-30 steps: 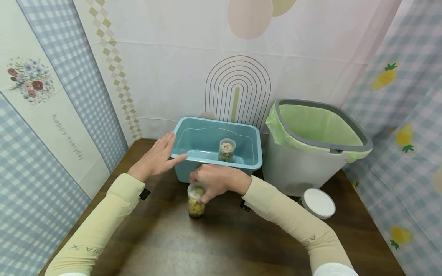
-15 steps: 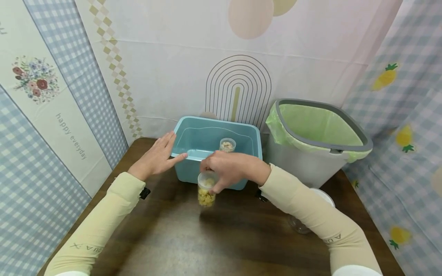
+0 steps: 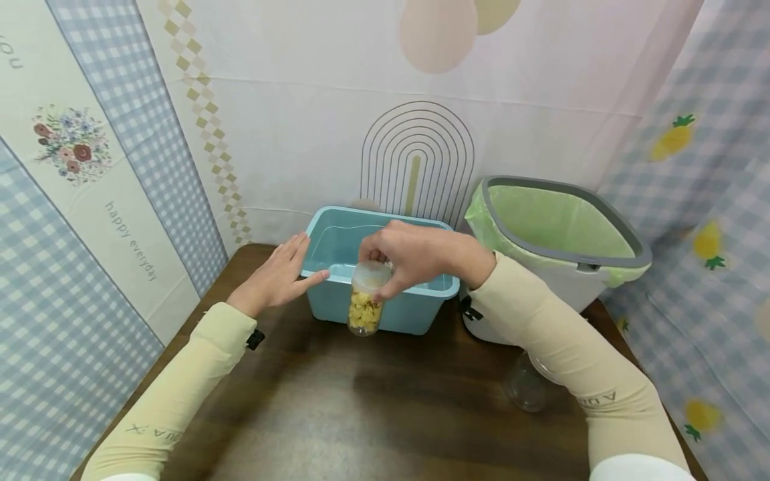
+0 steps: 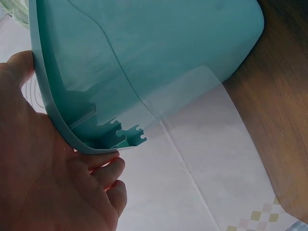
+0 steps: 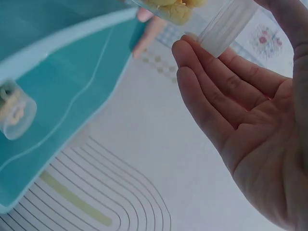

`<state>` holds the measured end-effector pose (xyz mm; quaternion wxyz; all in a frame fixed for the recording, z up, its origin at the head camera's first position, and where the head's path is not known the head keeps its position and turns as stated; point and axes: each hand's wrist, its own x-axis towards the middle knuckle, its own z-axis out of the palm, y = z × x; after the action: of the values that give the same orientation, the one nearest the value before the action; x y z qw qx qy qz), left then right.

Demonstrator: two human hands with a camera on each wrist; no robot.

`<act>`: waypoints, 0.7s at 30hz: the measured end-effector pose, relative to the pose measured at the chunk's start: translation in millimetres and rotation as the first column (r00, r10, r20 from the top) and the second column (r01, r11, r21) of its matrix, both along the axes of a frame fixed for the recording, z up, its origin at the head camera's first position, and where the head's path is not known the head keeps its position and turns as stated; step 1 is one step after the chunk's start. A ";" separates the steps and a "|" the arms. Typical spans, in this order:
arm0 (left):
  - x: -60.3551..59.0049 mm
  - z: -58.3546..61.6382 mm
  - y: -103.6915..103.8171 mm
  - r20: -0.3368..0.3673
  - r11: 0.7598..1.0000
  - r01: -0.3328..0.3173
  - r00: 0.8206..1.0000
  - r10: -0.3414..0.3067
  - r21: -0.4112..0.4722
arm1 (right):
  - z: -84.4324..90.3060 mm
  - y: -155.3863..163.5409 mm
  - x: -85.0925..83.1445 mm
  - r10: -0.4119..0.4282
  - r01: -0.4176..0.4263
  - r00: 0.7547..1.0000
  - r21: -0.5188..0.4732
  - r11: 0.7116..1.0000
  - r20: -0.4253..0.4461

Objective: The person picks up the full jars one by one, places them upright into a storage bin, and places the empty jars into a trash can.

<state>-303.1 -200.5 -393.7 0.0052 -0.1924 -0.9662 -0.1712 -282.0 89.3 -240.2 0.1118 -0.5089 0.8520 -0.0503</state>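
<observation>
A clear jar of yellow pieces hangs in the air in front of the teal tub, level with its front rim. My right hand pinches the jar by its top, fingertips curled round the rim of the jar. My left hand lies with straight fingers against the tub's left corner, thumb on the rim; the left wrist view shows the palm pressed to the tub wall. A second small jar sits inside the tub.
A grey bin with a green liner stands right of the tub. A clear container lies on the brown table under my right forearm. Patterned cloth walls close in the back and both sides.
My right hand has lifted the jar of yellow pieces off the table, up and slightly right toward the tub's front rim. The left hand has stayed on the tub.
</observation>
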 end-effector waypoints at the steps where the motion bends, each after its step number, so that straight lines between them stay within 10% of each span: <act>1: -0.1 0.3 0.8 0.002 1.000 -0.003 1.000 0.003 -0.001 | 3.5 0.4 -2.6 -0.011 0.011 1.000 0.000 1.000 0.000; 21: -14.2 1.6 19.3 0.036 0.997 -0.080 0.996 0.080 -0.004 | 32.0 10.2 -92.3 -0.192 0.193 0.981 -0.028 0.981 0.016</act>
<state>-317.4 -181.2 -392.1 -0.0055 -0.1503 -0.9734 -0.1731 -374.3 99.5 -208.2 0.1044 -0.4254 0.8957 -0.0766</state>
